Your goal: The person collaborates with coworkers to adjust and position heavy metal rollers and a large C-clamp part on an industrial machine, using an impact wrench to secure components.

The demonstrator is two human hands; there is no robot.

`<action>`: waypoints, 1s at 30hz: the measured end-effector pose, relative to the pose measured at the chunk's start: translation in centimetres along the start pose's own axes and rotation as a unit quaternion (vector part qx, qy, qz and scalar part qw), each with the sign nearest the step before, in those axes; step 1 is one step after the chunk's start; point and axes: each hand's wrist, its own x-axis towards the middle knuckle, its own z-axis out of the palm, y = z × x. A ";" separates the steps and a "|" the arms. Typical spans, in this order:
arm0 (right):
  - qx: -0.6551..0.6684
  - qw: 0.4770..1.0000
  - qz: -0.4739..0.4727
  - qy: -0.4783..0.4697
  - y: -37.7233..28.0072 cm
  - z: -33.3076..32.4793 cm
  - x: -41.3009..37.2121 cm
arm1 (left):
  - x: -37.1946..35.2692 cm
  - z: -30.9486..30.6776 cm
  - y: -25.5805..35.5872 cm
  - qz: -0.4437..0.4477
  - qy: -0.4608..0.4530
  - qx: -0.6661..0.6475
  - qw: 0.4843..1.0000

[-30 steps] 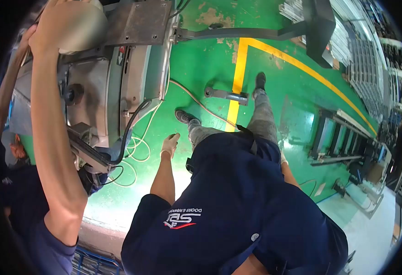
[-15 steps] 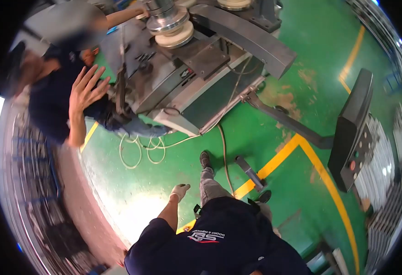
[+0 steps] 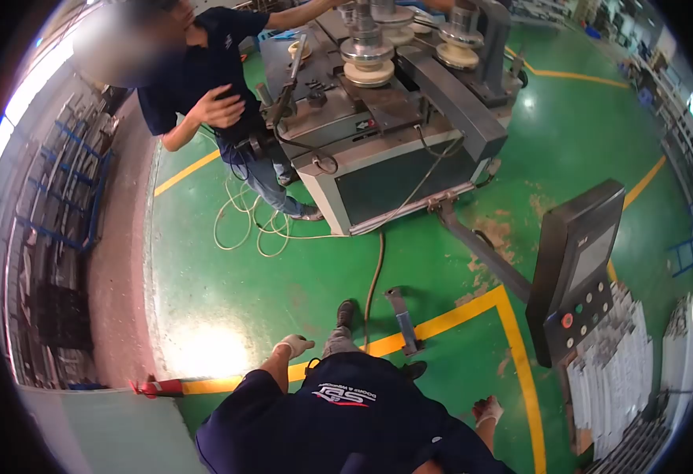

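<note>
My left hand (image 3: pixel 293 345), in a pale glove, hangs at my left side over the green floor. Its fingers are loosely bent and hold nothing I can see. My right hand (image 3: pixel 487 409), gloved with a dark reddish palm side, is low on my right, fingers apart, with nothing visible in it. By my feet a grey metal bracket-like stand (image 3: pixel 404 322) is on the floor, nearest to my left hand. To the right a black control panel (image 3: pixel 576 272) with a screen and buttons sits on an arm from the machine (image 3: pixel 410 186).
A co-worker (image 3: pixel 204 87) in a dark shirt stands at the machine's left, one hand raised and the other arm reaching over rollers (image 3: pixel 367 59). A hose (image 3: pixel 376 276) and coiled cable (image 3: pixel 256 225) cross the floor. Stacked profiles (image 3: pixel 611 371) lie right; a red object (image 3: pixel 157 387) lies left.
My view has shifted, bringing my right hand, the red object and more of the control panel into sight. The co-worker's raised hand has dropped lower and turned sideways.
</note>
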 end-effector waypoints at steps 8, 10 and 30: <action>-0.286 0.918 -0.116 -0.247 4.8 12.1 -8.8 | 1.4 -2.1 1.3 0.018 0.057 -0.147 0.987; -0.379 0.863 -0.171 -0.287 5.4 13.8 -10.0 | 2.1 -1.9 1.6 0.025 0.064 -0.176 0.982; -0.354 0.906 -0.167 -0.163 6.2 10.6 -10.6 | 2.1 -0.9 0.7 0.019 0.031 -0.151 0.988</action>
